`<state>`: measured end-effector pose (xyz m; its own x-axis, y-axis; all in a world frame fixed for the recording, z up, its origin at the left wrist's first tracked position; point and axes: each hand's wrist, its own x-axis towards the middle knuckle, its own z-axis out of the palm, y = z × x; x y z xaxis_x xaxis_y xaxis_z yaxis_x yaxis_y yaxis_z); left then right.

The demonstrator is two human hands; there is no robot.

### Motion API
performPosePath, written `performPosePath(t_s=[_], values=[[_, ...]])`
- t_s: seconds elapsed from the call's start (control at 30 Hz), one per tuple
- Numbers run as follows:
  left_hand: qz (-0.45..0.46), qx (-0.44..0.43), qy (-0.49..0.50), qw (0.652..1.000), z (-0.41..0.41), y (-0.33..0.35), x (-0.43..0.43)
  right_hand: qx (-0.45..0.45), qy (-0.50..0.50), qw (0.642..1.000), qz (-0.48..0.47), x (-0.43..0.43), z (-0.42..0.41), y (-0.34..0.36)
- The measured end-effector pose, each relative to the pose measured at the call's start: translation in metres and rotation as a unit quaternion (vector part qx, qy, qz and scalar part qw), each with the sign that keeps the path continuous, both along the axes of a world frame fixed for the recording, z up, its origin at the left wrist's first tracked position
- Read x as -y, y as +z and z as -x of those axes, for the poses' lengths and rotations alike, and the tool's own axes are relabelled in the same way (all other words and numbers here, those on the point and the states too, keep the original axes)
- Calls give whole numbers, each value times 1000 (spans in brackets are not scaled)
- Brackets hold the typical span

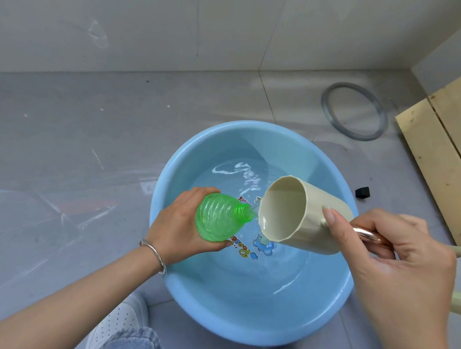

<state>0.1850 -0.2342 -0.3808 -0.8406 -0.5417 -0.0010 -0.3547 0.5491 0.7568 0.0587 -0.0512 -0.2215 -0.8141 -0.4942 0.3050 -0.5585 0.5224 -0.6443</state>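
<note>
Blue basin (242, 310) btm: orange print, upside down, approx. "Dora…", rest hidden by green bottle (218, 219).

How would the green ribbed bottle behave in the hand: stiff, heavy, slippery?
The green bottle looks thin and translucent, probably light and squeezable. Its ribs should help the left hand against slipping, though water in the blue basin may wet it. Laid down, its round body would likely roll.

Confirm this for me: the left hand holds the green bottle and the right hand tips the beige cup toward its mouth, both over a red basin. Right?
Not quite. The head view shows the basin is blue, not red. The rest holds: the left hand holds the green bottle and the right hand tips the beige cup toward its mouth, both over the basin.
</note>
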Motion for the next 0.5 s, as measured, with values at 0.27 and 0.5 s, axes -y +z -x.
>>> performPosePath(t_s=[0.27,0.5], values=[[0,-4,1,1000,0,0,0,-45,19,999,-10,0,-1,3],[0,-9,1,1000,-1,0,-1,-81,25,996,-17,0,0,5]])
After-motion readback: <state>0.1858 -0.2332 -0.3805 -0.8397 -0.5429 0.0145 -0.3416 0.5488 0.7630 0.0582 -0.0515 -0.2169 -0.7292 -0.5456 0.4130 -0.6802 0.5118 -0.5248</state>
